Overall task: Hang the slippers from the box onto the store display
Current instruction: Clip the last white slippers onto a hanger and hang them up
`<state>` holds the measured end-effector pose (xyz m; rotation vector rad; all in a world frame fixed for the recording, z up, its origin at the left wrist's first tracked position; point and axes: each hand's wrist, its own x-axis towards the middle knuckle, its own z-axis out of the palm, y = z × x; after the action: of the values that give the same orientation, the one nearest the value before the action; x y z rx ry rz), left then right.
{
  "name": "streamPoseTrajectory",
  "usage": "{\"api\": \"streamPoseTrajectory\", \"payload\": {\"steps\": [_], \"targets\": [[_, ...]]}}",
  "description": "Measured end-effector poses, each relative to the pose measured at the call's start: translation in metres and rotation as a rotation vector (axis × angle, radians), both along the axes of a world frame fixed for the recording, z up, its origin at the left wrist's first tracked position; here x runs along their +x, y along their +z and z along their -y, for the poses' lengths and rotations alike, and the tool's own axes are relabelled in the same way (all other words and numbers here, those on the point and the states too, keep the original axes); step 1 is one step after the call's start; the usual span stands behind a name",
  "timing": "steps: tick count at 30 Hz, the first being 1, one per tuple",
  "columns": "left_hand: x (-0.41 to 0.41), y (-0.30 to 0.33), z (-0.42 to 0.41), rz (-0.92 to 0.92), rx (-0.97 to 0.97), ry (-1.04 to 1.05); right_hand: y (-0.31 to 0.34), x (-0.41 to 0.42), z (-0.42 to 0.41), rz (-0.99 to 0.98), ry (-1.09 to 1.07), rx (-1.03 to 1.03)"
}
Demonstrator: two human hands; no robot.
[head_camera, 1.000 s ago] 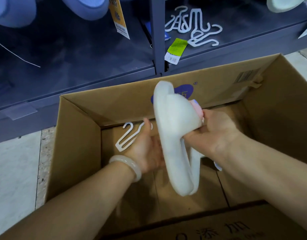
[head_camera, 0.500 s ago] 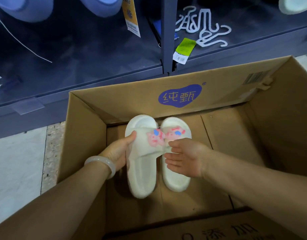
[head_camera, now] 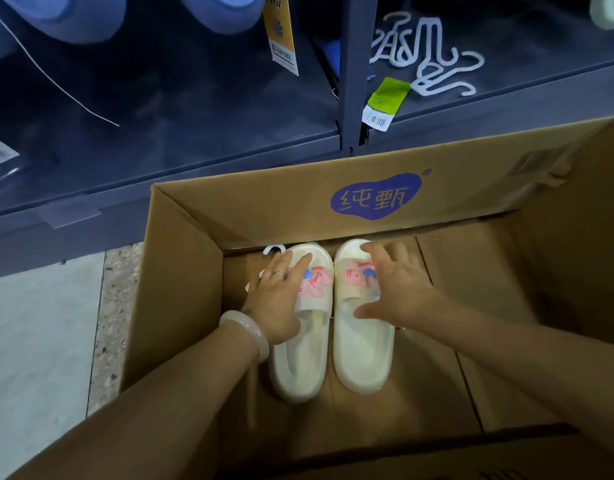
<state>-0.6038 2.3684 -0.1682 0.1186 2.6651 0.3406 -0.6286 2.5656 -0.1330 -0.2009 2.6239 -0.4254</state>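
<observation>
Two cream slippers with pink cartoon straps lie side by side, soles down, on the floor of the open cardboard box [head_camera: 181, 271]. My left hand [head_camera: 278, 296] lies flat over the strap of the left slipper [head_camera: 298, 368], fingers spread. Over the strap of the right slipper [head_camera: 362, 358] my right hand [head_camera: 395, 289] is spread too, thumb apart, gripping nothing. A white hanger hook [head_camera: 273, 250] pokes out just beyond my left fingertips. The dark display shelf [head_camera: 194, 133] stands right behind the box.
Loose white hangers [head_camera: 427, 60] lie on the shelf at the upper right, beside a green tag [head_camera: 385, 102]. Blue slippers [head_camera: 73, 15] and a yellow tag [head_camera: 281, 36] hang at the top. A shelf upright [head_camera: 350, 81] rises between. Pale floor [head_camera: 39, 341] lies left of the box.
The pair was held upright above the box, then turned strap-up and lowered. Now both slippers rest on the box floor and my hands have loosened to flat, spread fingers.
</observation>
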Motion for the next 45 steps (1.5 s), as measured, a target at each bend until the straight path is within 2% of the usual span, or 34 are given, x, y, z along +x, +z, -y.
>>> {"api": "streamPoseTrajectory", "payload": {"steps": [3,5,10,12,14,16,18,19,21,23,25,27,30,36,41,43,45], "targets": [[-0.011,0.003,-0.004,-0.036,0.051,-0.014,-0.018,-0.015,-0.003,0.103,0.167,0.078],[-0.009,0.006,-0.013,-0.049,0.130,0.030,-0.026,-0.018,-0.002,0.166,0.150,0.029],[0.008,0.007,-0.041,-0.067,0.254,0.081,-0.012,-0.029,-0.027,0.099,0.204,0.071],[0.009,0.007,-0.049,0.011,0.269,0.065,-0.010,-0.032,-0.042,0.116,0.166,0.033],[0.004,0.009,-0.053,0.163,0.274,0.018,-0.012,-0.030,-0.052,0.182,0.142,0.011],[-0.003,0.007,-0.049,0.227,0.407,0.144,-0.017,-0.027,-0.055,0.248,0.152,0.043],[-0.012,0.002,-0.038,0.080,0.617,0.458,-0.015,-0.028,-0.056,0.238,0.124,-0.001],[-0.019,-0.005,-0.029,-0.040,0.643,0.621,-0.012,-0.029,-0.055,0.200,0.086,-0.063],[-0.032,-0.018,-0.008,-0.164,0.416,0.742,-0.005,-0.031,-0.053,0.079,-0.011,-0.189],[-0.039,-0.030,0.015,-0.075,0.179,0.617,0.000,-0.030,-0.049,-0.020,-0.102,-0.264],[-0.039,-0.036,0.029,0.066,0.090,0.492,0.003,-0.027,-0.047,-0.042,-0.157,-0.304],[-0.035,-0.040,0.033,0.086,0.013,0.426,0.004,-0.025,-0.046,-0.046,-0.166,-0.318],[-0.031,-0.044,0.031,0.098,-0.056,0.483,0.005,-0.023,-0.046,-0.050,-0.187,-0.322],[-0.022,-0.023,0.035,0.236,0.219,0.694,0.004,-0.017,-0.036,-0.007,-0.238,-0.464],[0.011,0.010,0.008,0.242,0.708,1.069,0.011,-0.003,-0.008,-0.138,-0.033,-0.398],[0.031,0.028,-0.015,0.139,0.860,1.084,0.015,0.002,0.003,0.083,-0.030,-0.477],[0.044,0.041,-0.036,0.014,0.888,0.975,0.021,0.009,0.010,0.466,-0.046,-0.515]]}}
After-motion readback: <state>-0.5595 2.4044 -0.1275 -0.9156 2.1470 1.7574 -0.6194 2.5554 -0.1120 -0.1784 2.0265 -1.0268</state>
